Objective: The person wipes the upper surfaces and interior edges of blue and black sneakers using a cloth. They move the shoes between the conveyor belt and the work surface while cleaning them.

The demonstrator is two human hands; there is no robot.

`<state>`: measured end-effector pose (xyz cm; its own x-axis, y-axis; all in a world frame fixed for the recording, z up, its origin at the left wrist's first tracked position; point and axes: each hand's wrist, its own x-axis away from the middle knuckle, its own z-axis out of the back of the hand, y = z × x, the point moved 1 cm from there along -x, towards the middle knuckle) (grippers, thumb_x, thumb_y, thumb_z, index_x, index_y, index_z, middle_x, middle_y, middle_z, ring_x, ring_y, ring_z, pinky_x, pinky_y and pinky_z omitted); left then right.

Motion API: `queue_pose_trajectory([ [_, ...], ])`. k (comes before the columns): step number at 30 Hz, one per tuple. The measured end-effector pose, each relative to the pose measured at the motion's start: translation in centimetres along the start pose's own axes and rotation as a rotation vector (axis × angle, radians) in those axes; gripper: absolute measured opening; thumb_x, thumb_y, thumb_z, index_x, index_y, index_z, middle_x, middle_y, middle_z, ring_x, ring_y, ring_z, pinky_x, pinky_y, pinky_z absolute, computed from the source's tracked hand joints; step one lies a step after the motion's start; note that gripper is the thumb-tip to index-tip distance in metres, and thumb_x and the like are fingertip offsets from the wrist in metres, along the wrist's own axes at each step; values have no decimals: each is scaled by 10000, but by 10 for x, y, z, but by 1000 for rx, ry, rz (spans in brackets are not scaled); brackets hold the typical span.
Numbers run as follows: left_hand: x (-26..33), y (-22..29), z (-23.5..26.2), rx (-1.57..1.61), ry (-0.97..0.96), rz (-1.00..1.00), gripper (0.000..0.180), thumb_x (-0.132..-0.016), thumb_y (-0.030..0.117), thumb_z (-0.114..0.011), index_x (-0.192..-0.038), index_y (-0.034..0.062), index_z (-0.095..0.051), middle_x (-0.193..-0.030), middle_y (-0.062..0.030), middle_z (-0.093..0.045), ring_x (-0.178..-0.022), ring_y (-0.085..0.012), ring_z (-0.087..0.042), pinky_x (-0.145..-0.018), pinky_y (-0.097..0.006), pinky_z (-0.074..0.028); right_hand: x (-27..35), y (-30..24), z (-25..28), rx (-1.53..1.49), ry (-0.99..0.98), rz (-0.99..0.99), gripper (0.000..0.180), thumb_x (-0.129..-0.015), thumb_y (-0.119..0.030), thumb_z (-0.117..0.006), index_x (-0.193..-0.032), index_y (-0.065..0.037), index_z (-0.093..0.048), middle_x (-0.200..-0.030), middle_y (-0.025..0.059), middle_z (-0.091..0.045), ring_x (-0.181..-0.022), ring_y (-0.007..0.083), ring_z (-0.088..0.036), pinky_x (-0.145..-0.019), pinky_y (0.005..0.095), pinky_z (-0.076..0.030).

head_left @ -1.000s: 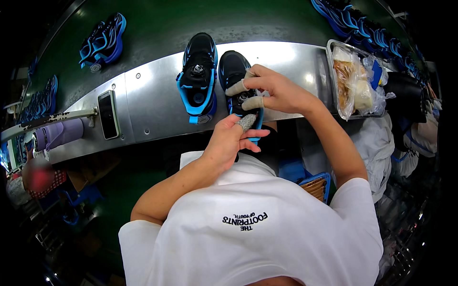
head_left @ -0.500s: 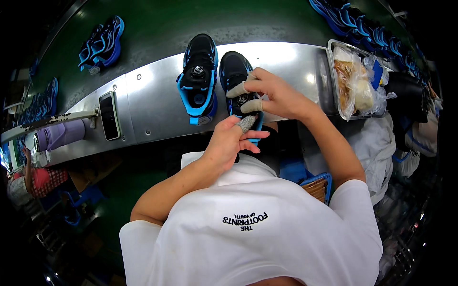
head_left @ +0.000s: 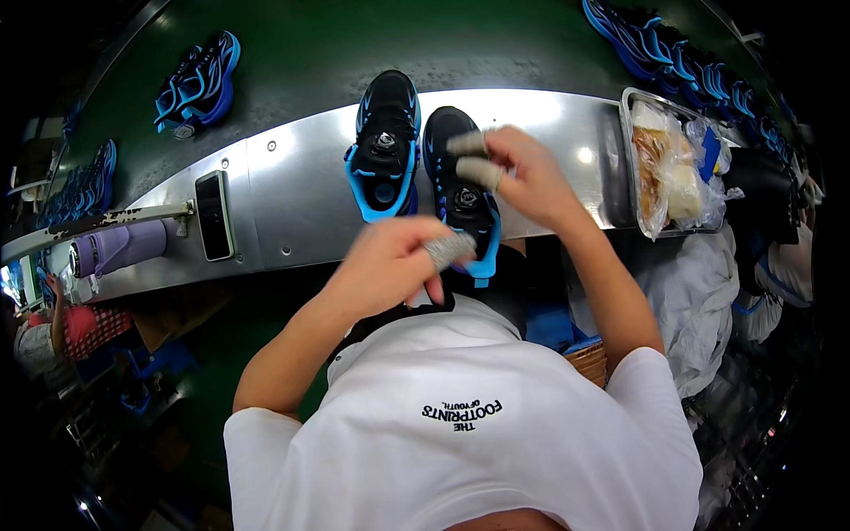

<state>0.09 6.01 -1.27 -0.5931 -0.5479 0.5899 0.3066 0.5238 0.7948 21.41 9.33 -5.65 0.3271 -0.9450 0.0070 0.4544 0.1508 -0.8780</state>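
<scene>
Two black sneakers with bright blue trim stand side by side on the metal bench, toes pointing away from me. The left sneaker (head_left: 383,142) and the right sneaker (head_left: 465,196) each carry a round dial on the tongue. My right hand (head_left: 529,181), two fingertips wrapped in beige covers, hovers over the right sneaker's right side with fingers apart and nothing visible in them. Motion smears my left hand (head_left: 385,265), which has a grey cover on one finger. It is just left of the right sneaker's heel, in front of the left sneaker; its grip is unclear.
A phone (head_left: 214,215) lies on the bench at left, near a metal bar (head_left: 106,219) and a purple flask (head_left: 124,248). At right sits a metal tray (head_left: 630,159) with plastic-bagged items. More sneakers (head_left: 199,80) stand on the green surface beyond. Another person (head_left: 66,327) is at far left.
Both hands have come off the right sneaker: the left moved left and toward me, the right slightly to the right. The dial and heel opening now show. The whole view shifted slightly.
</scene>
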Motion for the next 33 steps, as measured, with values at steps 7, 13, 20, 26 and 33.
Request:
queue_pose_trajectory([
  [7,-50,1,65,-665,756,-551,379,-770,49,-708,-1145,60,-651,-844,-34,-517,-700,-134,-443,-652,-261,-408,-119,43,-35,196,125,50,462,-871,-398,-663,-1218,-94,-640,-1112,213,-619,-1057,342,-577,-926,410,-460],
  [13,-53,-6,98,-468,269,-586,451,-745,30,-684,-1191,56,-621,-905,-66,-577,-796,-195,-539,-722,-306,-468,-160,59,-82,313,68,-25,576,-869,-467,-638,-1330,-130,-562,-1174,280,-554,-1148,423,-513,-1000,449,-420],
  [20,-57,-2,105,-281,149,-442,390,-762,61,-703,-1137,46,-598,-994,-12,-539,-819,-131,-436,-791,-252,-409,-168,57,-80,227,-62,-128,634,-825,-514,-640,-1357,-179,-551,-1317,279,-481,-1272,446,-421,-1079,483,-349],
  [26,-56,-9,94,-622,496,-474,551,-774,23,-676,-1306,65,-543,-1091,-2,-594,-840,-101,-423,-812,-243,-406,-165,56,-79,226,-37,-129,603,-804,-479,-665,-1322,-183,-583,-1262,288,-517,-1232,447,-460,-1060,472,-374],
  [33,-52,-3,93,-448,207,-548,480,-816,59,-671,-1280,56,-551,-1010,-1,-561,-851,-105,-444,-832,-245,-407,-168,55,-78,199,-43,-100,584,-804,-460,-667,-1304,-167,-597,-1225,285,-543,-1205,436,-486,-1037,465,-395],
])
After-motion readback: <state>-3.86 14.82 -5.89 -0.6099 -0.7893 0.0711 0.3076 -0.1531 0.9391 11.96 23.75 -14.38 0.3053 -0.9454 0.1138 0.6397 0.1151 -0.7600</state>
